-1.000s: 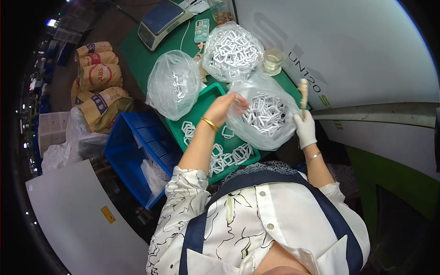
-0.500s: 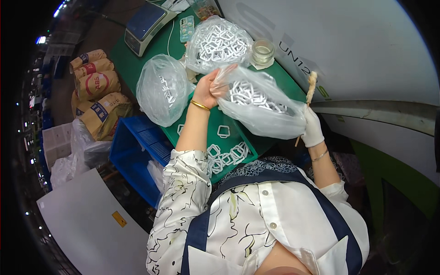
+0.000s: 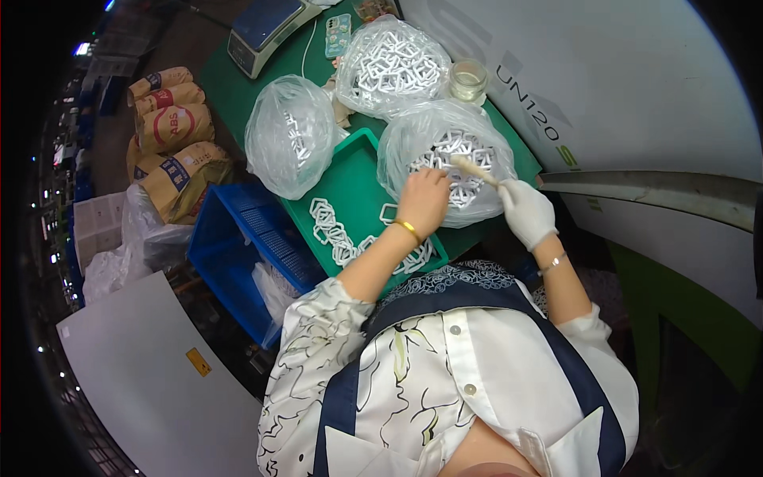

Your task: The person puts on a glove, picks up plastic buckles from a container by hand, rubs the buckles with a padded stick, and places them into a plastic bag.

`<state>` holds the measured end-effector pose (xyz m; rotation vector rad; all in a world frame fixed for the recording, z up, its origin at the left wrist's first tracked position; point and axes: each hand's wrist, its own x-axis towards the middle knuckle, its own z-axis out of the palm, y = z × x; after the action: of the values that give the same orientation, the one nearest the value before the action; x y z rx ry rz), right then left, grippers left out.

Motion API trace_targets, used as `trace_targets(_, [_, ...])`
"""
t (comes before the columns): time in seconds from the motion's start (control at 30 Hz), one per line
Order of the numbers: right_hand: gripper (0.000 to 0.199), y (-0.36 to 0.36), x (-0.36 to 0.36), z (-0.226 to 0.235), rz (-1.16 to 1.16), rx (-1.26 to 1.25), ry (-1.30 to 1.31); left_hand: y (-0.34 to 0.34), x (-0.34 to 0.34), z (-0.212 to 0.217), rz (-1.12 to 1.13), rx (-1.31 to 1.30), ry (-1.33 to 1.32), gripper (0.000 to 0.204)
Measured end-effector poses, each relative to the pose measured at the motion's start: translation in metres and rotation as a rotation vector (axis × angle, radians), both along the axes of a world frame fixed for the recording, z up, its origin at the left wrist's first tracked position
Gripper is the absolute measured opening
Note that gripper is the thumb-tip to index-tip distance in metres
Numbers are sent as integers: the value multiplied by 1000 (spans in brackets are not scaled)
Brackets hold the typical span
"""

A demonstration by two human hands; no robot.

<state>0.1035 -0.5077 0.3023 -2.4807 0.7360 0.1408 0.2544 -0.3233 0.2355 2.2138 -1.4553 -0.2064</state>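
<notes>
My bare left hand, a gold bangle on its wrist, reaches over the green tray to the near left of an open clear plastic bag. Its fingers curl down at the white plastic links inside; what they pinch, if anything, is hidden. In a white glove, my right hand grips a thin stick with a pale, fuzzy wrapped end, which points over the same links. The green tray holds more white links along its left and near sides.
Behind stand another bag of links and a glass jar; a sparser bag sits left. A scale and phone lie farther back. A blue crate adjoins the tray; a grey machine borders the right.
The lifted bag now rests on the table, mouth open. My left hand has let go of its rim and come down to the links. The stick has tipped leftward over the bag.
</notes>
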Motion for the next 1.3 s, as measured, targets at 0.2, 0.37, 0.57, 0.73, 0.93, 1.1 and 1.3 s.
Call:
trace_targets(0.2, [26, -29, 35, -24, -41, -227, 234, -21, -4, 0, 114, 352, -34, 44])
trace_targets(0.37, [21, -3, 43, -31, 128, -236, 304, -47, 21, 9, 389, 394, 197, 48])
trace_targets(0.57, [26, -17, 42, -39, 43, -158, 238, -35, 65, 19, 465, 435, 129, 26])
trace_targets(0.73, [28, -17, 74, -43, -45, -140, 254, -40, 25, 16, 160, 291, -40, 22])
trace_targets(0.93, [28, -21, 70, -35, 128, -149, 289, -38, 37, -3, 248, 402, -343, 31])
trace_targets(1.1, [29, -39, 44, -10, 130, -199, 458, -10, 56, -9, 290, 400, -269, 30])
trace_targets(1.3, [23, 6, 37, -2, 208, -231, 296, 28, -8, 14, 124, 131, -162, 26])
